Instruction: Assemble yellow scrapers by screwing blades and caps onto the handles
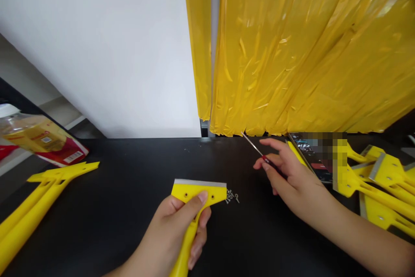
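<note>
Left hand point(173, 231) is wrapped round the yellow handle point(185, 253) of a plastic scraper, fingers closed, thumb pressed on the flat head point(197, 193) between its two screw holes. A bare metal blade point(199, 183) runs along the head's far edge, facing away from the person. Right hand point(288, 173) pinches a small red-handled screwdriver point(268, 161) between thumb and fingers, its thin shaft pointing up and away, not touching anything. The scraper is held up just above the black desk point(129, 169), with a small cluster of loose silver screws point(231, 197) lying on the desk just beside its head.

More yellow scrapers point(385, 182) lie piled at right on a dark printed card point(308, 149), partly pixelated. Another yellow scraper point(42, 201) lies at left near a clear plastic packet point(35, 136). Yellow plastic sheeting point(308, 52) hangs behind, next to a white wall point(97, 52).

Risks: the screws are tiny and loose, so a knock from the scraper or a wrist could scatter them, possibly into the gap at the desk's back edge. If the screwdriver slipped, its tip could catch the left thumb. The bare blade could nick skin if handled carelessly.
</note>
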Tool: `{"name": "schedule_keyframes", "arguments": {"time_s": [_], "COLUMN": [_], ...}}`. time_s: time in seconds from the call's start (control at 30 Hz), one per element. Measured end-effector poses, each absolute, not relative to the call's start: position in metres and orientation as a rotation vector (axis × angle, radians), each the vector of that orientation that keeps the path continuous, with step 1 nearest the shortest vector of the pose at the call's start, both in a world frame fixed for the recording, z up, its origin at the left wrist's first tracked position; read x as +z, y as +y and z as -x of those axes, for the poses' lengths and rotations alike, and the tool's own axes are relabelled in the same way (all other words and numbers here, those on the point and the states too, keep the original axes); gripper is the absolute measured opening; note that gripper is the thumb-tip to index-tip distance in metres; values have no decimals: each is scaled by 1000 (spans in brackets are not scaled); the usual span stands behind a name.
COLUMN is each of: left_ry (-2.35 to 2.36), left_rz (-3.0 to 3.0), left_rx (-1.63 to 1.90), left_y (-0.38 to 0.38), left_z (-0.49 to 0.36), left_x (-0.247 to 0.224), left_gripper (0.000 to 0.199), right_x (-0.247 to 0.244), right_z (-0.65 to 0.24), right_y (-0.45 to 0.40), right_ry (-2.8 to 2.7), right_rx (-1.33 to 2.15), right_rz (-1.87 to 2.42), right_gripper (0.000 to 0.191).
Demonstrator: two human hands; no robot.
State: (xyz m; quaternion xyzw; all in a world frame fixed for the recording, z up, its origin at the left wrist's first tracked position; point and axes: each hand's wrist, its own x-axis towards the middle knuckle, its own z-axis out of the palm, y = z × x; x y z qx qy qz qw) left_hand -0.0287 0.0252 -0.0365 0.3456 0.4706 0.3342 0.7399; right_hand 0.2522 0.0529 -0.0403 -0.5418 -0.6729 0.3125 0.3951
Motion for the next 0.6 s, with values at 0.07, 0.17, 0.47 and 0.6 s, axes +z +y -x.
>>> {"name": "schedule_keyframes", "arguments": {"time_s": [0.07, 0.17, 0.47, 0.6], "left_ry": [1029, 1042, 1100, 1103], "left_rz": [-751, -730, -709, -704], "left_rx": [738, 723, 709, 686], "left_y": [25, 24, 19, 20], "left_z": [28, 27, 22, 22], "left_x": [-35, -28, -18, -20], "left_gripper": [51, 50, 49, 49], "right_x": [-42, -43, -37, -42], "right_z": [-250, -247, -241, -239], "right_y": [55, 56, 55, 59], "right_ry": [-1585, -1525, -890, -928], "right_rx": [844, 879, 1443, 1479], "right_rz": [1304, 1251, 941, 958], "right_gripper": [23, 11, 30, 19]}}
